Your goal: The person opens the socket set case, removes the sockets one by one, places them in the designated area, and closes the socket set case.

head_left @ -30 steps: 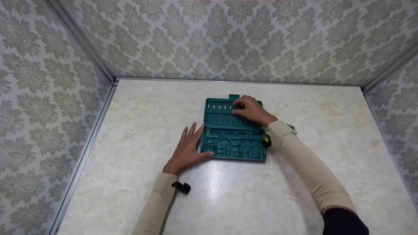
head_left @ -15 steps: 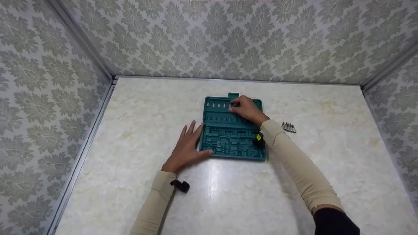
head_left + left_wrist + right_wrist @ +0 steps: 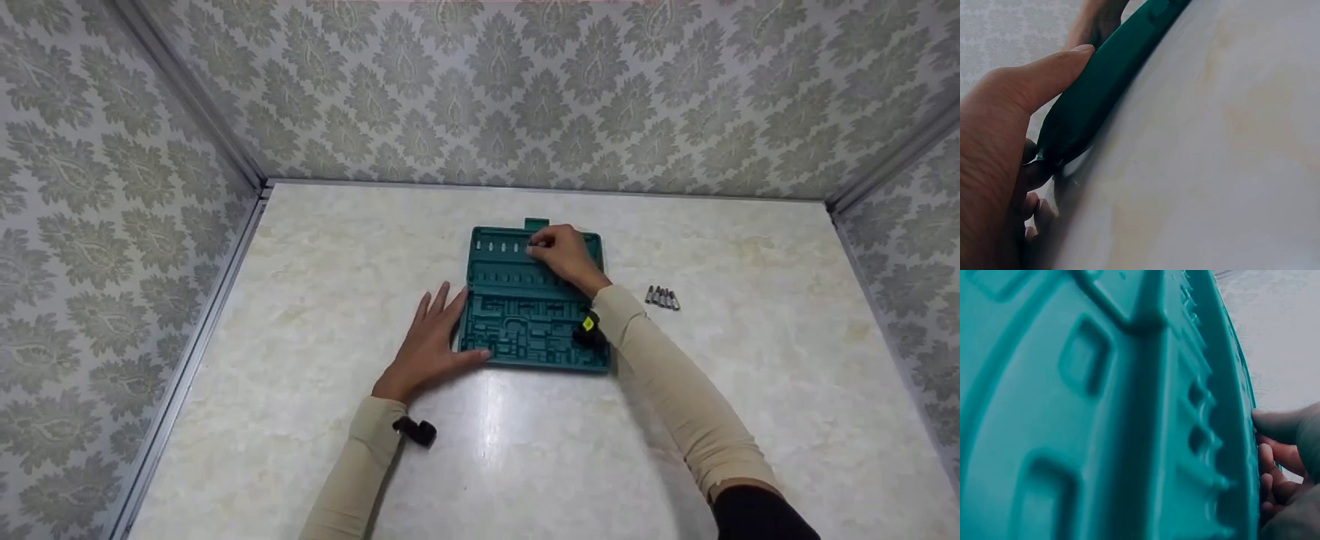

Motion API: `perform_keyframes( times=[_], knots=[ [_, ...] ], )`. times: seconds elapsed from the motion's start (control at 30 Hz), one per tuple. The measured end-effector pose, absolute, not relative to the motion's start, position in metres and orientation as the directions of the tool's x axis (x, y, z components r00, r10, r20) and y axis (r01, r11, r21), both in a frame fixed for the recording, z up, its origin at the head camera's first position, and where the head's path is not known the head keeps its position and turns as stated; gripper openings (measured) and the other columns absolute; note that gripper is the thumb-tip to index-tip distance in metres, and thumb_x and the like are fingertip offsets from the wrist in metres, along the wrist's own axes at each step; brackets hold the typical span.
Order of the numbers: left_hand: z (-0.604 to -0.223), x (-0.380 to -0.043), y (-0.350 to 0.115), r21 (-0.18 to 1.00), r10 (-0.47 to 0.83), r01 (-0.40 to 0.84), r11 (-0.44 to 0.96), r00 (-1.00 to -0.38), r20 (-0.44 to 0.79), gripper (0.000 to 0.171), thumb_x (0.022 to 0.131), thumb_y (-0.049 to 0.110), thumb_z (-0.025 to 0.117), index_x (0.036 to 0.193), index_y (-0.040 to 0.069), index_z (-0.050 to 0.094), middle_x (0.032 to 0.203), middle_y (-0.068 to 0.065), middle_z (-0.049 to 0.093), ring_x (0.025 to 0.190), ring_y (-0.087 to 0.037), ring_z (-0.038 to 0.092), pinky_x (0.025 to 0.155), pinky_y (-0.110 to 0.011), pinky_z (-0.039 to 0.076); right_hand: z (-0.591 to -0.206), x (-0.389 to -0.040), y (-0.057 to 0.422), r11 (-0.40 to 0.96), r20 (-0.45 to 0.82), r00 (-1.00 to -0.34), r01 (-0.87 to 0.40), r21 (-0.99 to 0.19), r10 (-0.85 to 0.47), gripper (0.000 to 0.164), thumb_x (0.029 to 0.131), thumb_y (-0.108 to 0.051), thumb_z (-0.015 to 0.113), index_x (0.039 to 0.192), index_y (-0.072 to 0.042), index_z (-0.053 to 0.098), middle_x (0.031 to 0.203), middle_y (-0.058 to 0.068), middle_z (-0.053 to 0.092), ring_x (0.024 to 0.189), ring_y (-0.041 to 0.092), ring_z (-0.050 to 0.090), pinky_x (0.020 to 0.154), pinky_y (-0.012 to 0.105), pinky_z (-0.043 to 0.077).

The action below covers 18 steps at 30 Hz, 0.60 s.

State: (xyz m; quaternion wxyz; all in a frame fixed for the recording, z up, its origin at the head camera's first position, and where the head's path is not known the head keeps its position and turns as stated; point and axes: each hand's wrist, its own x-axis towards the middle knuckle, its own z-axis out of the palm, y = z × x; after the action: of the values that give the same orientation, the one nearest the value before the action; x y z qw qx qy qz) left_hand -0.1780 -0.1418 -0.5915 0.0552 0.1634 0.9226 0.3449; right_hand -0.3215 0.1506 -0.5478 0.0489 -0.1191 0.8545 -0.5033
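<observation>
On tbl (image 3: 787, 360), grn case (image 3: 517, 289) lies open, halves (image 3: 540, 337) lengthwise L-R, tab (image 3: 536, 223) fwd.

Your open, dark green moulded plastic case (image 3: 517, 291) lies flat, its left edge against your left hand (image 3: 433, 343). Small silver metal pegs (image 3: 503, 247) stand in a row left of your right hand (image 3: 564, 253), which pinches a small dark piece (image 3: 535, 243); slim dark-and-silver metal bits (image 3: 662, 298) lie together off to that hand's right.
</observation>
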Motion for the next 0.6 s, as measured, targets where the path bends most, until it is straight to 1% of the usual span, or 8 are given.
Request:
perform_keyframes(
  times=[0.07, 0.17, 0.27, 0.4, 0.6],
  knots=[
    [-0.591, -0.178, -0.142, 0.654, 0.338, 0.267, 0.708, -0.941, 0.018, 0.124, 0.085, 0.086, 0.069, 0.179, 0.024, 0.017, 0.185, -0.007, 0.01, 0.171, -0.023, -0.002, 0.138, -0.048, -0.002, -0.547, -0.323, 0.15, 0.447, 0.042, -0.973, -0.142, -0.883, -0.227, 0.021, 0.106, -0.01, 0.075, 0.122, 0.001, 0.081, 0.116, 0.016, 0.076, 0.101, 0.025, 0.068, 0.096, 0.044, 0.058],
    [-0.592, -0.178, -0.141, 0.655, 0.339, 0.269, 0.706, -0.941, 0.022, 0.124, 0.086, 0.085, 0.07, 0.179, 0.024, 0.017, 0.185, -0.007, 0.01, 0.172, -0.024, -0.002, 0.138, -0.049, -0.001, -0.545, -0.324, 0.152, 0.376, 0.056, -0.983, -0.121, -0.919, -0.178, 0.018, 0.105, -0.011, 0.076, 0.118, 0.001, 0.081, 0.113, 0.014, 0.075, 0.095, 0.022, 0.064, 0.089, 0.036, 0.055],
    [-0.593, -0.178, -0.141, 0.658, 0.337, 0.261, 0.706, -0.942, 0.012, 0.124, 0.085, 0.086, 0.07, 0.179, 0.025, 0.016, 0.186, -0.006, 0.008, 0.172, -0.024, -0.004, 0.138, -0.05, -0.001, -0.541, -0.324, 0.156, 0.322, 0.072, -0.986, -0.118, -0.939, -0.153, 0.018, 0.105, -0.014, 0.076, 0.116, 0.001, 0.08, 0.111, 0.012, 0.074, 0.094, 0.019, 0.062, 0.085, 0.032, 0.052],
    [-0.593, -0.177, -0.142, 0.664, 0.337, 0.258, 0.702, -0.942, 0.01, 0.125, 0.085, 0.087, 0.07, 0.179, 0.025, 0.016, 0.186, -0.006, 0.007, 0.172, -0.026, -0.004, 0.138, -0.052, 0.0, -0.536, -0.316, 0.165, 0.312, 0.083, -0.982, -0.133, -0.941, -0.168, 0.021, 0.105, -0.016, 0.077, 0.119, 0.0, 0.08, 0.115, 0.012, 0.074, 0.1, 0.019, 0.065, 0.088, 0.031, 0.053],
    [-0.593, -0.177, -0.143, 0.661, 0.34, 0.27, 0.7, -0.94, 0.024, 0.125, 0.085, 0.087, 0.07, 0.179, 0.024, 0.017, 0.185, -0.007, 0.008, 0.172, -0.026, -0.003, 0.138, -0.051, 0.0, -0.529, -0.298, 0.183, 0.322, 0.089, -0.978, -0.148, -0.935, -0.19, 0.026, 0.105, -0.016, 0.077, 0.123, 0.004, 0.078, 0.122, 0.016, 0.075, 0.106, 0.022, 0.066, 0.093, 0.032, 0.054]
  ],
)
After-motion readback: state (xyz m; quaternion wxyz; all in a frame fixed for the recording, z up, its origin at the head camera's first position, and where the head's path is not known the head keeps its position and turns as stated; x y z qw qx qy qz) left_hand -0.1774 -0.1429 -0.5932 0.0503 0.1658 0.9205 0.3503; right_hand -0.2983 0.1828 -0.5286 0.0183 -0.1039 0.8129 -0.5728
